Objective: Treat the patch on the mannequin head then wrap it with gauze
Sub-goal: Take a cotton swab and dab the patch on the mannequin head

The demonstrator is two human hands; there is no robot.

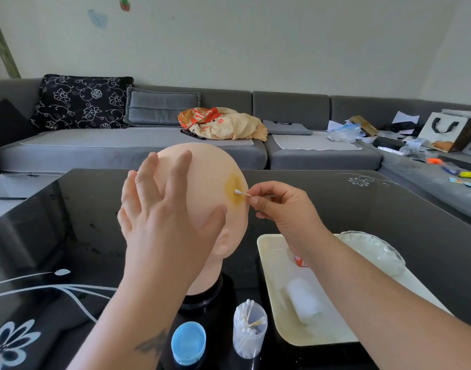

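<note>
A bald, peach-coloured mannequin head (202,177) stands on a black base on the dark glass table, facing away from me. A yellow-brown patch (233,189) marks its right side. My left hand (159,209) lies flat on the back of the head with fingers spread. My right hand (279,206) pinches a cotton swab (243,193), and the swab's white tip touches the patch. A white gauze roll (303,300) lies on the cream tray (271,263) to the right.
A clear cup of cotton swabs (249,332) and a blue-capped bottle (188,343) stand near the table's front edge. On the tray sit a glass bowl (373,252) and a small orange item (301,261). A grey sofa (122,153) with clutter runs behind.
</note>
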